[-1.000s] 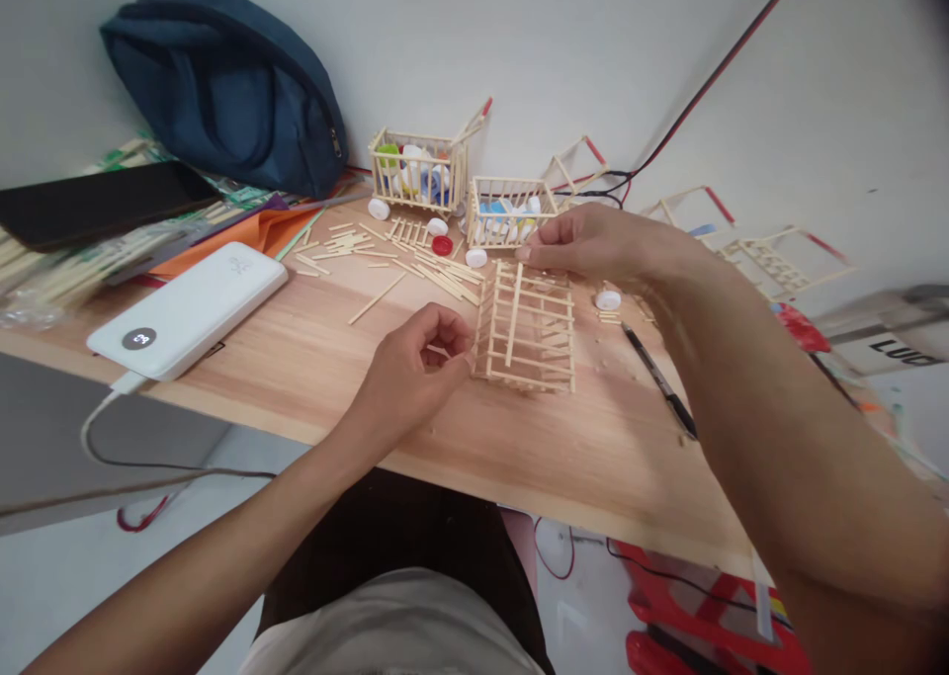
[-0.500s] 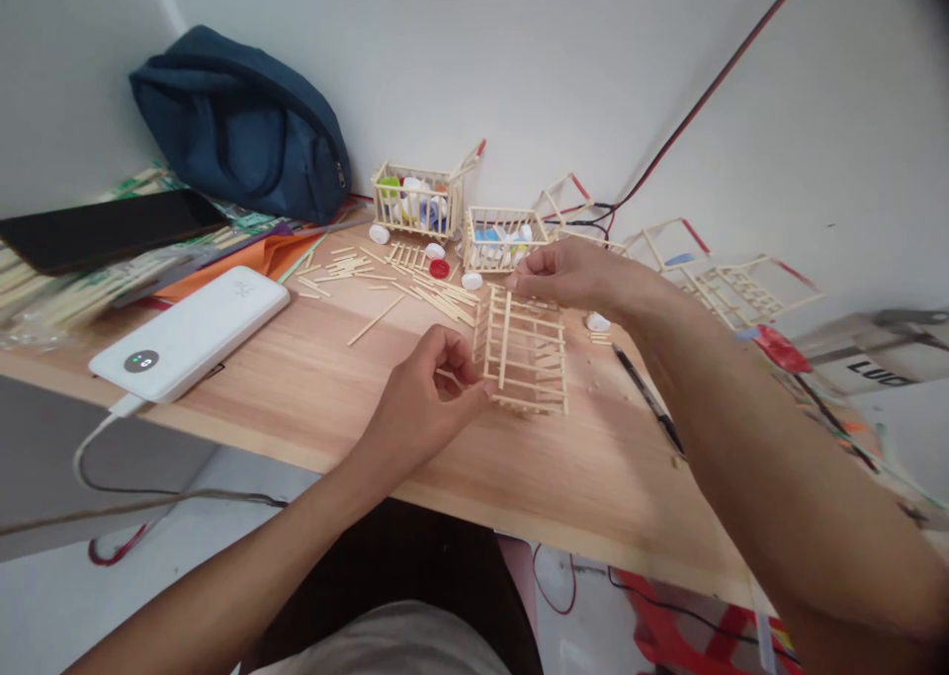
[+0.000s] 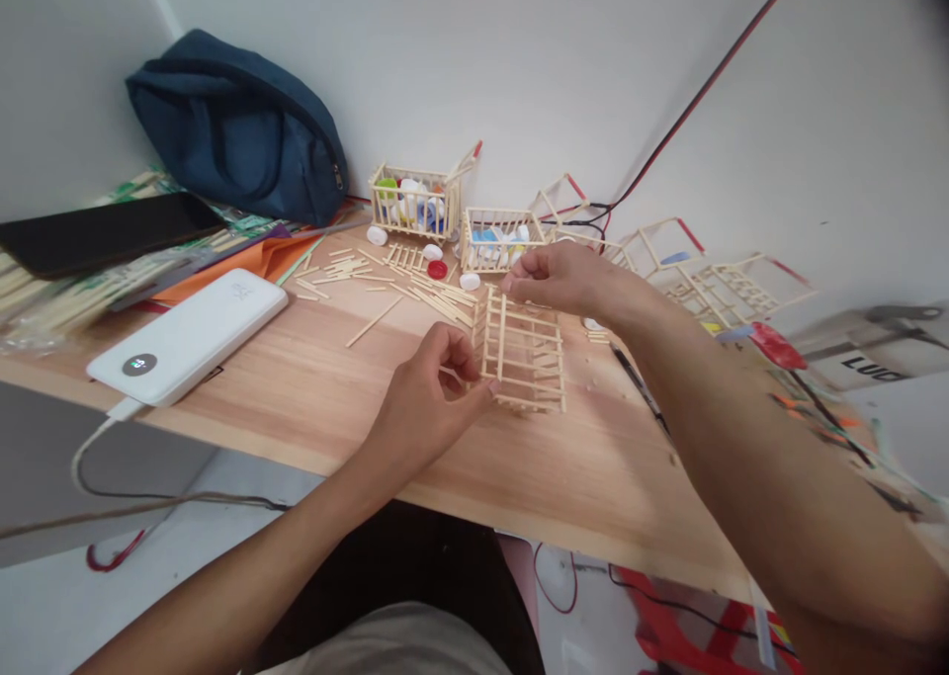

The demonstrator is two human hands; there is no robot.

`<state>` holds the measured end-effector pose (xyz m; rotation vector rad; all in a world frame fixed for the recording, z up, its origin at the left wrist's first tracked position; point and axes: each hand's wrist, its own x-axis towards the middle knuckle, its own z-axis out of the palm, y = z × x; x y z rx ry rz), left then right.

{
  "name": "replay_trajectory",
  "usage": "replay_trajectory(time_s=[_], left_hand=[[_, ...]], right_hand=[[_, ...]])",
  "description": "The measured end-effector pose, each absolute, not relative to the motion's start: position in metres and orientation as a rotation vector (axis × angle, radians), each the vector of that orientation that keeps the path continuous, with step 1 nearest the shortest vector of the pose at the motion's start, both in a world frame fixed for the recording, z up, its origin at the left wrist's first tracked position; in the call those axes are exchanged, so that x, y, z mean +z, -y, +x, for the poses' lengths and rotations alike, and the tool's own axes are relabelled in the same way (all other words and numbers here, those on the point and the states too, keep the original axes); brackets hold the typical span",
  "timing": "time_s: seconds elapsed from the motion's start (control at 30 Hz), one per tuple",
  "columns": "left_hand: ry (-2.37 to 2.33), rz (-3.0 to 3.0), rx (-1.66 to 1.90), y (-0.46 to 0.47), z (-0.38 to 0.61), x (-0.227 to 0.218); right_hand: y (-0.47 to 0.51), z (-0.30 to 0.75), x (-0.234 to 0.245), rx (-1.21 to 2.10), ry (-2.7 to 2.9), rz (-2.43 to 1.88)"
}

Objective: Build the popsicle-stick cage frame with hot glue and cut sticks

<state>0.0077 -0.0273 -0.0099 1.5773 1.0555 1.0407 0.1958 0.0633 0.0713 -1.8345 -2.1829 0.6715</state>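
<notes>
A small basket frame of glued wooden sticks [image 3: 538, 361] lies on the desk between my hands. One longer wooden stick [image 3: 502, 337] runs along its left side, across the ends of the bars. My left hand [image 3: 437, 383] is closed at the near end of that stick, its thumb tip against it and the other fingers curled beside the frame. Over the far end, my right hand [image 3: 549, 275] pinches with thumb and forefinger; the fingertips partly cover the stick there.
Behind stand stick carts, one [image 3: 415, 206] filled with coloured caps. Loose sticks [image 3: 430, 295] and a red cap [image 3: 437, 270] lie left of the frame. A white power bank [image 3: 189, 334], a blue bag [image 3: 237, 126] and a black phone [image 3: 111, 230] sit at left. A pen [image 3: 639, 388] lies at right.
My left thumb has shifted slightly right, onto the near end of the stick. The right hand keeps its pinch at the far end, and the view has moved a little.
</notes>
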Motion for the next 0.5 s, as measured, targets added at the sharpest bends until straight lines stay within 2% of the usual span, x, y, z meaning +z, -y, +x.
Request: replay_trajectory(time_s=[0.23, 0.5], left_hand=[[-1.088, 1.682, 1.049, 0.0292, 0.0074, -0.0095], [-1.061, 2.372, 1.352, 0.0223, -0.0006, -0.0076]], right_hand=[[-0.0652, 0.1986, 0.0648, 0.624, 2.174, -1.755], [-0.0617, 0.1983, 0.0656, 0.611, 2.153, -1.763]])
